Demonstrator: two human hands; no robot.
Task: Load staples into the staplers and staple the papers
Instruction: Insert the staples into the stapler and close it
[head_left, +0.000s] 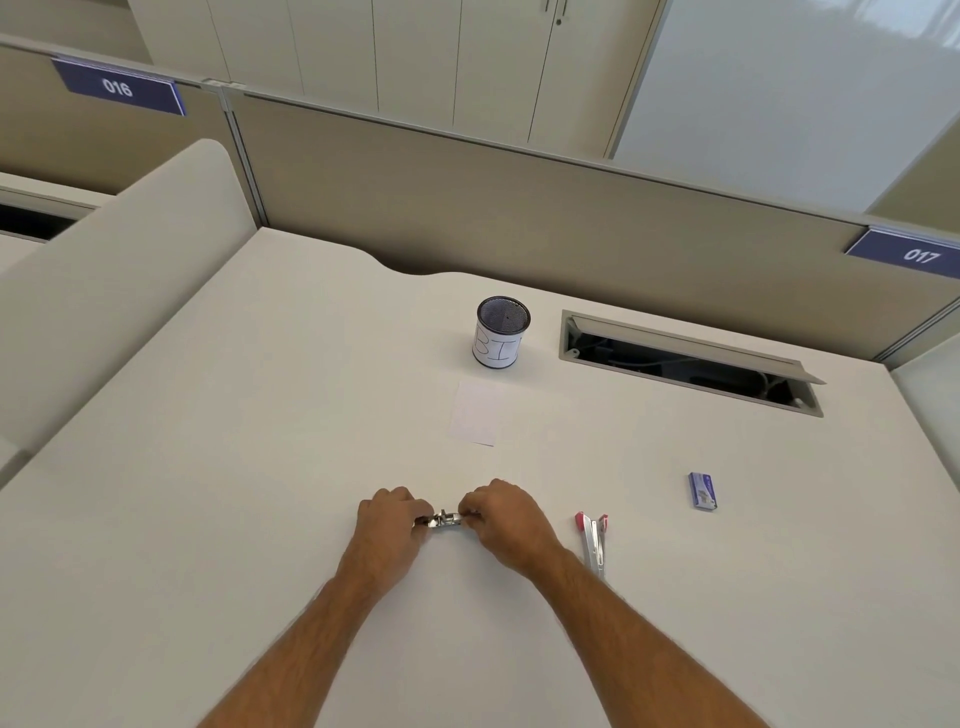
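Stapler (443, 519) on surface (260, 467), long axis L-R btwn hands | L hand (390, 514) fingers pinch its L end, R hand (501, 512) fingers pinch R end | 2nd stapler (593, 540) just R of it, nearer R hand | staple box (702, 490) farther R | paper (475, 413) beyond

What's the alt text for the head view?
Both hands, left and right, grip a metal stapler on a white desk. To its right lie an open red stapler and a staple box; paper and a mesh cup sit beyond.

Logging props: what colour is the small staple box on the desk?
Blue-purple staple box, head view.
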